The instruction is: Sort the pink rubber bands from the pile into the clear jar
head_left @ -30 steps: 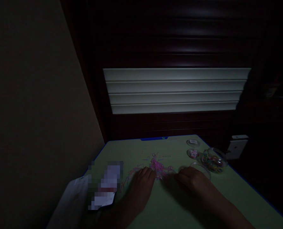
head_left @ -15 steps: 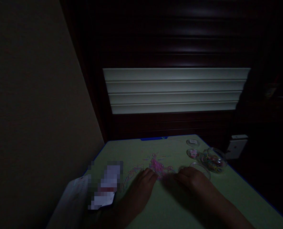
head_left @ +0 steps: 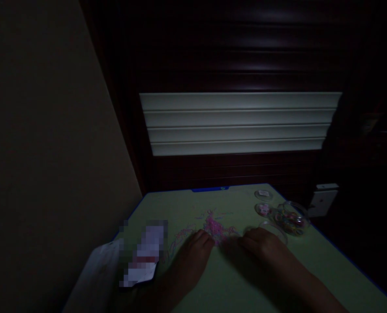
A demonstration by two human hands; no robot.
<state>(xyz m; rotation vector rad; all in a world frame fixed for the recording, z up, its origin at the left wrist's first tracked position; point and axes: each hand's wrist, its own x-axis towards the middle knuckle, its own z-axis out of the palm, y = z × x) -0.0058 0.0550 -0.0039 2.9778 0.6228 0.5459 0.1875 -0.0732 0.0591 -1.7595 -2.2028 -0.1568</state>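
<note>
A heap of small pink elastic bands (head_left: pixel 215 227) lies mid-table, with loose pastel bands (head_left: pixel 182 234) strewn to its left. My left hand (head_left: pixel 198 248) rests at the heap's near left edge, its fingers curled together. To the right of the heap, my right hand (head_left: pixel 261 243) has thumb and fingers pinched together, pointing toward the left hand. Whatever either hand holds is too dark and small to make out. Just behind my right hand is a round clear dish or lid (head_left: pixel 280 234), partly covered by it.
At the right stands a clear jar (head_left: pixel 293 219) of coloured bands, with a small container of pink pieces (head_left: pixel 264 209) and a clear lid (head_left: pixel 263 194) nearby. A phone-like object (head_left: pixel 144 274), partly pixelated, and white paper (head_left: pixel 97 269) lie left. A wall borders the left side.
Both hands stay almost in place, curled and pinched beside the heap. The view has shifted very slightly; nothing else visibly differs.
</note>
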